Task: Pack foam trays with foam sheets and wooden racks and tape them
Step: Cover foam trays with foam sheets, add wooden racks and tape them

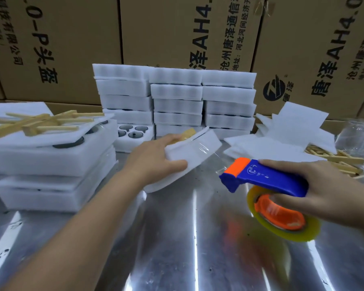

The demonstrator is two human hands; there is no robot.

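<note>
Tilting off the steel table [177, 238], the packed foam tray [189, 156] sits gripped at its near edge by the left hand [153, 158], clear tape [206, 149] across it. The right hand [315, 185] curls around a blue tape dispenser [267, 178] just beside it. Behind stand stacked foam trays [198, 99].

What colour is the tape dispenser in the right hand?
Blue plastic tape dispenser with orange front cap; head view.

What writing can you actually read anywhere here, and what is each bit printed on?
".0-P头盔", and smaller "有限公司": left carton.
"泽AH4.", "沧州唐泽通信", "地址:河北河间经济开", all cut off: middle carton.
"唐泽AH4.0", plus a round logo: right carton; its smaller lines are too blurred to read.
"C" in a circle: blue tape dispenser; the tiny print beside it is unreadable.
</note>
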